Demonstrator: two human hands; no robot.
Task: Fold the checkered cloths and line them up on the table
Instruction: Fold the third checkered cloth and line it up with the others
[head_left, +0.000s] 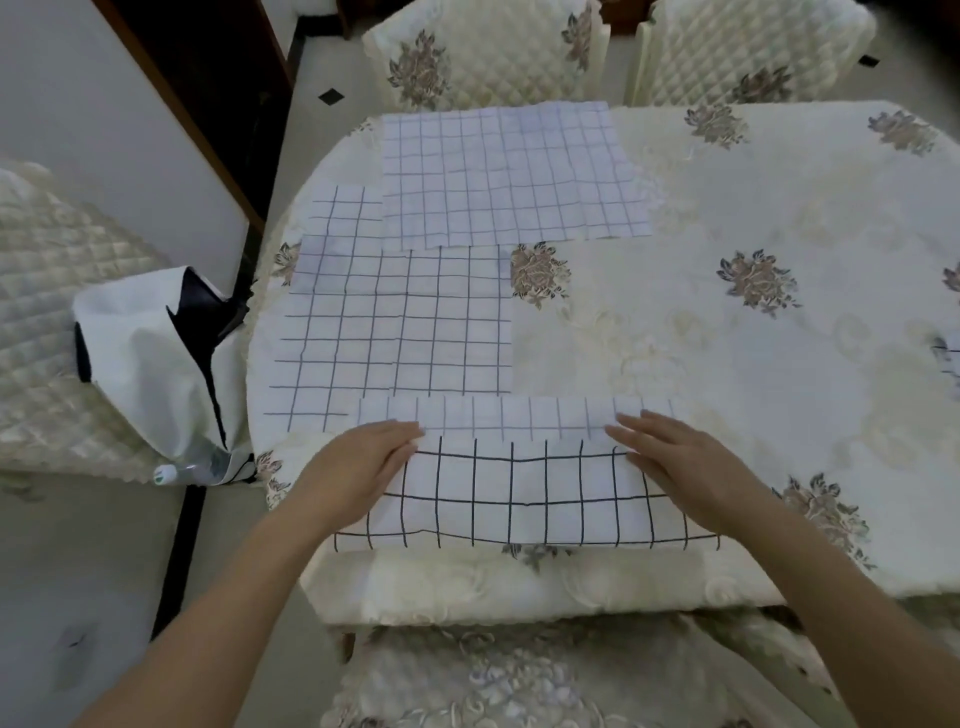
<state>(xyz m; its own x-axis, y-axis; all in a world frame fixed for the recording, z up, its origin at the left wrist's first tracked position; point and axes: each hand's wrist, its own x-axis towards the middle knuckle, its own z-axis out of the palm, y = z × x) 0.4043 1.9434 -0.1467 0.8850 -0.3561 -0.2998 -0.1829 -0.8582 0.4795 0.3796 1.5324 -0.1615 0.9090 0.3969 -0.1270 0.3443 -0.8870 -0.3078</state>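
Observation:
A white cloth with a bold black grid (524, 493) lies folded at the table's near edge, on top of a paler fine-grid strip (519, 423). My left hand (363, 462) rests flat on its left end and my right hand (675, 462) on its right end, fingers extended and pressing down. Beyond lies a medium-grid cloth (400, 322), spread flat at left centre. A fine-grid cloth (509, 176) lies at the far left of the table. A bit of another checkered cloth (949, 358) shows at the right edge.
The table (727, 338) wears a cream floral cover. Quilted chairs stand at the far side (493, 47), at the left (62, 312) and under me. A white and black bag (156, 364) with a bottle (176, 472) lies on the left chair.

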